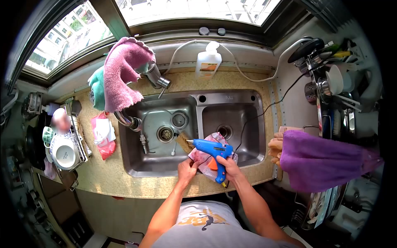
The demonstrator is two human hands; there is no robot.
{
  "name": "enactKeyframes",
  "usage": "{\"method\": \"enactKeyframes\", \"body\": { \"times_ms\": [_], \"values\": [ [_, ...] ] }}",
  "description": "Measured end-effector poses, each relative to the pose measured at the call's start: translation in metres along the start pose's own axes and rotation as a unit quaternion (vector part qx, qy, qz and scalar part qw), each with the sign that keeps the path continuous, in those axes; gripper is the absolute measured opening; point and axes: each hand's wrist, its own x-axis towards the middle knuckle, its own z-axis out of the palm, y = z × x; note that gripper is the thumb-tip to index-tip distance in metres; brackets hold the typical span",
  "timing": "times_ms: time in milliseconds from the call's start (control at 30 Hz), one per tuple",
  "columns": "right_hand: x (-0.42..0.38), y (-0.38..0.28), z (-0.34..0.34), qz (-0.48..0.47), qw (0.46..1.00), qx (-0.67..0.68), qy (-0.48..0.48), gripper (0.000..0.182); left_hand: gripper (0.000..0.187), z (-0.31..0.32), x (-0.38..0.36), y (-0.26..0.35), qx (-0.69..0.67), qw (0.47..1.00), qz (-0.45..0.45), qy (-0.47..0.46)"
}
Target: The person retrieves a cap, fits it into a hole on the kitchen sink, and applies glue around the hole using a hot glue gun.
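My right hand [230, 166] is wrapped round the handle of a blue glue gun [213, 147], whose nozzle points left over the sink. A glue stick tip shows yellowish at its lower end. My left hand [187, 170] is closed at the left edge of a pink patterned plastic bag [202, 159]; what its fingers pinch is hidden. Under the gun lies the bag, across the sink's front rim and divider. An orange trigger [213, 164] shows beside my right fingers. Left of the nozzle, a brown scrubbing brush or pad [184, 142] rests in the sink.
A double steel sink [136, 165] lies in front of me. Its faucet [156, 76] carries a pink towel [118, 78]. Behind stands a white bottle [208, 62]. A black cord [273, 106] crosses the right basin. A purple towel [316, 161] hangs right; a dish rack [77, 132] stands left.
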Motion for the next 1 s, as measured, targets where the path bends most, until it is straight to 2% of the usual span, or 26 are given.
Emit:
{"method": "enactKeyframes", "body": {
  "times_ms": [67, 167, 233, 267, 300, 367, 400, 433, 467, 533, 567, 633, 667, 733, 767, 833, 1000],
  "values": [
    [0.027, -0.002, -0.004, 0.090, 0.991, -0.090, -0.044, 0.060, 0.034, 0.003, 0.002, -0.004, -0.008, 1.000, 0.002, -0.001],
    [0.043, -0.002, 0.009, 0.054, 0.995, -0.067, -0.052, 0.058, 0.034, 0.006, 0.008, -0.009, -0.042, 0.999, 0.005, 0.012],
    [0.026, -0.013, 0.021, 0.042, 0.996, -0.052, -0.061, 0.056, 0.029, 0.002, 0.004, -0.012, -0.080, 0.997, 0.000, 0.007],
    [0.018, -0.019, 0.022, 0.047, 0.995, -0.063, -0.060, 0.056, 0.028, -0.006, 0.001, -0.002, -0.083, 0.995, -0.041, -0.021],
    [0.007, -0.021, 0.020, 0.053, 0.994, -0.074, -0.057, 0.056, 0.028, -0.011, -0.006, 0.001, -0.084, 0.995, -0.042, -0.022],
    [-0.020, -0.013, 0.018, 0.050, 0.994, -0.091, -0.031, 0.055, 0.029, -0.019, -0.027, 0.011, -0.101, 0.984, -0.102, -0.102],
    [-0.032, -0.007, 0.020, 0.025, 0.997, -0.060, -0.029, 0.053, 0.033, -0.015, -0.042, 0.024, -0.162, 0.978, -0.106, -0.073],
    [-0.044, 0.002, 0.020, 0.008, 0.999, -0.025, -0.024, 0.052, 0.033, -0.007, -0.045, 0.017, -0.164, 0.977, -0.114, -0.072],
    [-0.048, 0.021, 0.011, -0.021, 0.999, -0.043, -0.012, 0.050, 0.036, 0.004, -0.051, -0.001, -0.167, 0.973, -0.126, -0.102],
    [-0.059, 0.057, -0.018, 0.041, 0.997, -0.072, 0.010, 0.043, 0.038, 0.013, -0.086, -0.010, -0.176, 0.953, -0.199, -0.148],
    [-0.057, 0.063, -0.025, 0.073, 0.995, -0.074, 0.004, 0.040, 0.038, 0.013, -0.077, -0.001, -0.181, 0.941, -0.238, -0.159],
    [-0.071, 0.061, -0.008, 0.053, 0.997, -0.046, 0.036, 0.032, 0.040, 0.017, -0.079, -0.002, -0.158, 0.947, -0.230, -0.159],
    [-0.071, 0.066, -0.007, 0.058, 0.996, -0.047, 0.039, 0.032, 0.040, 0.016, -0.076, 0.004, -0.145, 0.946, -0.239, -0.163],
    [-0.071, 0.077, -0.003, 0.001, 0.992, -0.052, 0.115, 0.031, 0.041, 0.014, -0.080, 0.011, -0.135, 0.943, -0.257, -0.160],
    [-0.070, 0.078, -0.005, -0.001, 0.992, -0.049, 0.114, 0.031, 0.041, 0.013, -0.079, 0.013, -0.132, 0.944, -0.256, -0.160],
    [-0.076, 0.080, -0.011, -0.002, 0.982, -0.139, 0.127, 0.030, 0.042, 0.011, -0.083, 0.017, -0.120, 0.939, -0.269, -0.175],
    [-0.086, 0.080, -0.006, 0.002, 0.962, -0.205, 0.180, 0.032, 0.045, 0.009, -0.084, 0.014, -0.094, 0.948, -0.246, -0.177]
  ]
}}
